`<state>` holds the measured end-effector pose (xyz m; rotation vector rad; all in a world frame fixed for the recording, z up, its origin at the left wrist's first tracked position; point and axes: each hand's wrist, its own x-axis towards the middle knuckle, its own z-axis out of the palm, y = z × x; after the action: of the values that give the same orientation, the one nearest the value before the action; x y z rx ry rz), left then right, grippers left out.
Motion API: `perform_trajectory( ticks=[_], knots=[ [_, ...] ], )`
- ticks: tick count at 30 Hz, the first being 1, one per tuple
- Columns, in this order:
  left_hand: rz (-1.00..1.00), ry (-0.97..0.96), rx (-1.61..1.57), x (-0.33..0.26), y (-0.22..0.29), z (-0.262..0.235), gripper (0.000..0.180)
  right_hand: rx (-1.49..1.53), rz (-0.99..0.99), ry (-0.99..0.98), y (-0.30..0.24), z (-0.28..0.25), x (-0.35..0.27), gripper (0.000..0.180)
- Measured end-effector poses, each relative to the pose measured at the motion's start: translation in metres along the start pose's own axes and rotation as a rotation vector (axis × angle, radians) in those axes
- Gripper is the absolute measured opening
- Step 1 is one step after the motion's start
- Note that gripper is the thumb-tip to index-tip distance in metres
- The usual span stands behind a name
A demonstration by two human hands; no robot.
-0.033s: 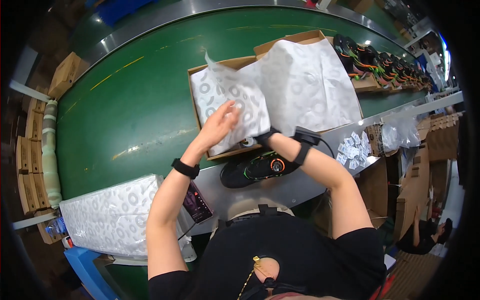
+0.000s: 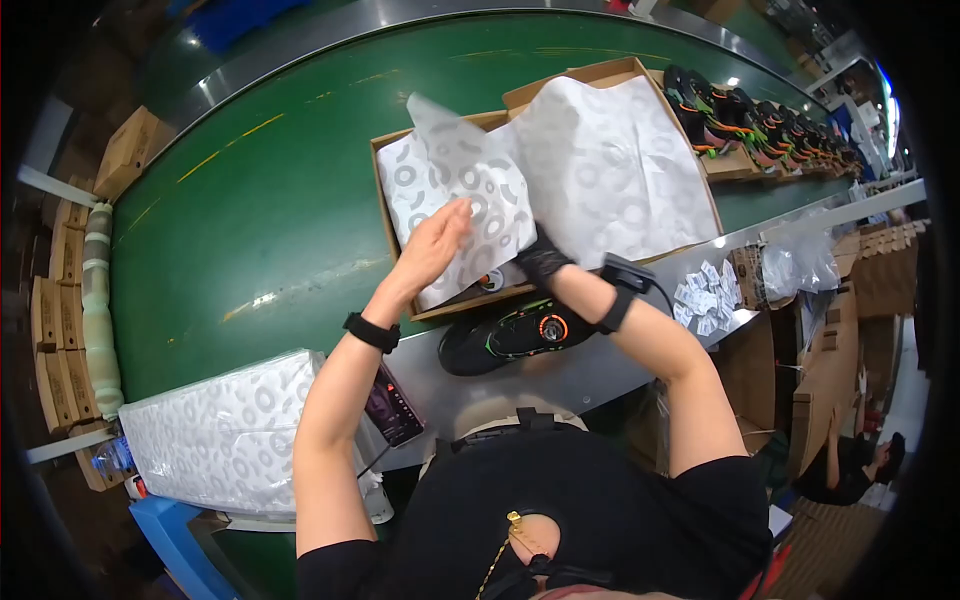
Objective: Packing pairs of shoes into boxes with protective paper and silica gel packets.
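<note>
An open cardboard shoe box (image 2: 386, 200) lies on the green belt, lined with white tissue paper (image 2: 490, 205) printed with grey shapes. My left hand (image 2: 437, 245) is bare and stretched out against the paper's left part, its fingers slightly smeared. My right hand (image 2: 542, 258), in a black glove, is at the paper's lower right edge inside the box; its fingertips are hard to make out. Under the paper's near edge a bit of a dark shoe (image 2: 490, 281) peeks out. Another black shoe (image 2: 520, 335) with green and orange trim rests on the metal ledge in front of the box.
A stack of printed tissue paper (image 2: 225, 425) is at the near left, beside a phone (image 2: 393, 408). Small white packets (image 2: 708, 300) are piled on the ledge at right. More shoes (image 2: 760, 125) line the belt at far right. Cartons (image 2: 62, 290) stand along the left.
My right hand has moved slightly farther away and shows more of its glove. The box and paper have shifted a little left. My left hand remains over the paper.
</note>
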<state>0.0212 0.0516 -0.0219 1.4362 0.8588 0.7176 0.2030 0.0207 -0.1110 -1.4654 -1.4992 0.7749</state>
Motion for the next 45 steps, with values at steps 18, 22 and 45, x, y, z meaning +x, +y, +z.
perform_trajectory(
  ticks=[18, 22, 45],
  knots=[
    [0.397, -0.022, 0.824, -0.020, -0.030, 0.041, 0.046, -0.610, -0.255, -0.095, -0.079, -0.075, -0.156, 0.076],
    [0.419, -0.119, 0.780, -0.106, -0.014, 0.051, 0.066, -0.544, -0.295, -0.005, -0.114, -0.053, -0.135, 0.065],
    [-0.350, 0.453, -0.576, 0.008, -0.015, -0.008, 0.064, 0.058, 0.314, -0.149, -0.082, -0.110, -0.141, 0.026]
  ],
)
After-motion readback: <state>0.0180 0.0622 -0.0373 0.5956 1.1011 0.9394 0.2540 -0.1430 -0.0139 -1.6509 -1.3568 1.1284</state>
